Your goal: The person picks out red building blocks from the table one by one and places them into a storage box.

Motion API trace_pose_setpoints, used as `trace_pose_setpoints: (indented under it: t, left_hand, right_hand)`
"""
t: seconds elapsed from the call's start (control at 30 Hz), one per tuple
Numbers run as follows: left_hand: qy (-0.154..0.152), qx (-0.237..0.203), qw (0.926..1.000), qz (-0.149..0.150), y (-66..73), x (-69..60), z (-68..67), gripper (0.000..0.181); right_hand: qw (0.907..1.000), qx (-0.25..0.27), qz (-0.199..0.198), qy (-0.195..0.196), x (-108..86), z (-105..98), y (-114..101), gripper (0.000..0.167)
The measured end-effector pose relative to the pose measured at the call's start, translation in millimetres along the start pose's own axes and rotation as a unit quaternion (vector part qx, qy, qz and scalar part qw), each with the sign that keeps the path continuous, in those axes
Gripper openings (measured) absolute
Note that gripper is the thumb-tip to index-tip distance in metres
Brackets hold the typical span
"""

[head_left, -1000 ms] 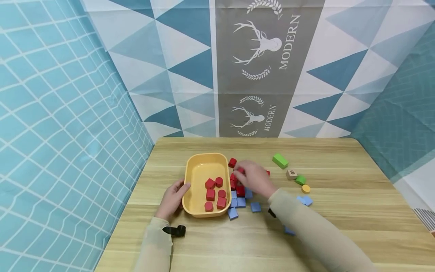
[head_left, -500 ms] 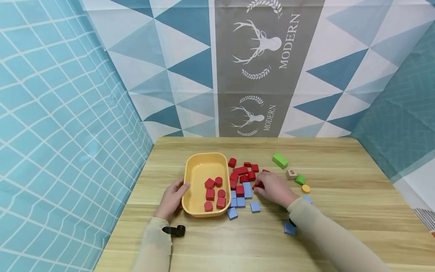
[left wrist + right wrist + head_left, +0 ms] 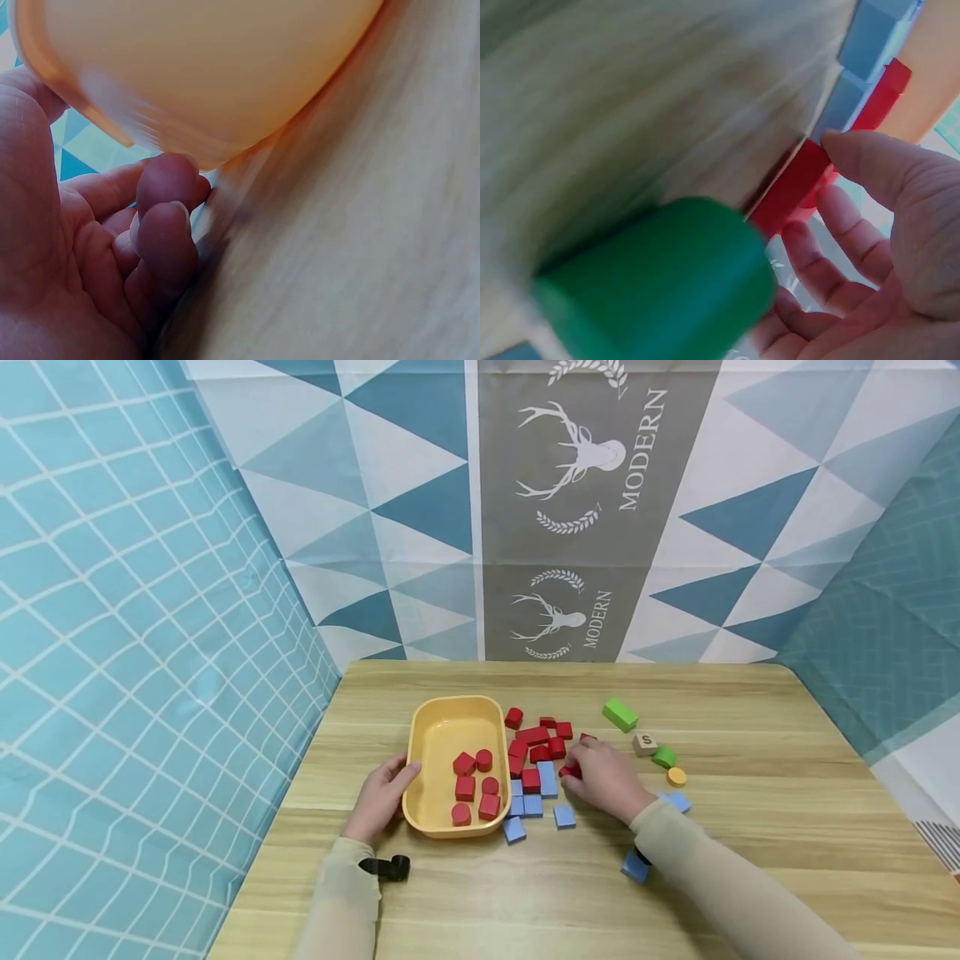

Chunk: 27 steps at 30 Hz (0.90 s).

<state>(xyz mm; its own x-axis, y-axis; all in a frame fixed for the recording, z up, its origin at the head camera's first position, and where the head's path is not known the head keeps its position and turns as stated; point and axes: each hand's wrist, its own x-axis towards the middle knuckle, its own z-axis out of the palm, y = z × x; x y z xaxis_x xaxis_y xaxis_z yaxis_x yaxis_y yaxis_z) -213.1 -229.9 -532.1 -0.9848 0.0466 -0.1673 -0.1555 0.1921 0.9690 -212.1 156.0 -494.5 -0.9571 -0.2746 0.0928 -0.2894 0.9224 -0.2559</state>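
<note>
My left hand (image 3: 381, 800) holds the near-left side of a yellow plastic bin (image 3: 442, 731), thumb over the rim. In the left wrist view its other fingers (image 3: 166, 236) are bent beside the bin's outer wall (image 3: 210, 82). Several red toy blocks (image 3: 465, 788) lie inside the bin. To the right, my right hand (image 3: 606, 779) pinches a red block (image 3: 791, 187) low over the table, its thumb at one end; the hand covers most of it in the head view. A green rounded block (image 3: 660, 285) stands close to the fingers in the right wrist view.
Beside the bin lie more red blocks (image 3: 533, 736) and several blue blocks (image 3: 548, 779). Farther right are a green block (image 3: 620, 715), a wooden letter cube (image 3: 645, 744) and a yellow disc (image 3: 677, 777). Another blue block (image 3: 634, 867) lies under the right wrist.
My right hand has moved right from the red pile beside the bin to a red block at its right side. The blue block by the right wrist has shifted slightly. My left hand stays put.
</note>
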Motion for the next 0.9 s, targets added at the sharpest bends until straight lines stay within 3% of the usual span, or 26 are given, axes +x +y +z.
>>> trace_pose_setpoints:
  t: [0.13, 0.27, 0.4, 0.5, 0.67, 0.9]
  left_hand:
    - [0.000, 0.003, 1.0000, -0.002, -0.5, 1.1, -0.8, 0.068]
    - [0.001, 0.004, 1.0000, -0.004, -1.0, 1.6, -2.2, 0.069]
    - [-0.001, 0.008, 1.0000, -0.004, -2.7, 1.7, -2.7, 0.069]
    - [-0.002, 0.009, 1.0000, 0.000, -5.2, 1.5, -2.0, 0.066]
    - [-0.004, 0.009, 0.9999, 0.004, -8.3, 1.4, 0.3, 0.065]
    - [-0.008, 0.009, 0.9999, 0.009, -4.5, 4.1, -2.5, 0.066]
  right_hand:
    - [0.9978, 0.051, -0.008, 0.042, 0.4, -10.1, -23.3, 0.024]
    - [0.9856, 0.126, -0.081, 0.078, 3.4, -15.8, -66.0, 0.022]
    - [0.9696, 0.161, -0.177, 0.050, 9.1, -2.7, -112.7, 0.022]
    - [0.9619, 0.161, -0.220, 0.011, 16.6, 15.1, -138.7, 0.022]
    - [0.9653, 0.155, -0.208, -0.032, 29.0, 38.1, -155.3, 0.024]
    - [0.9696, 0.143, -0.195, -0.037, 31.5, 39.0, -157.8, 0.021]
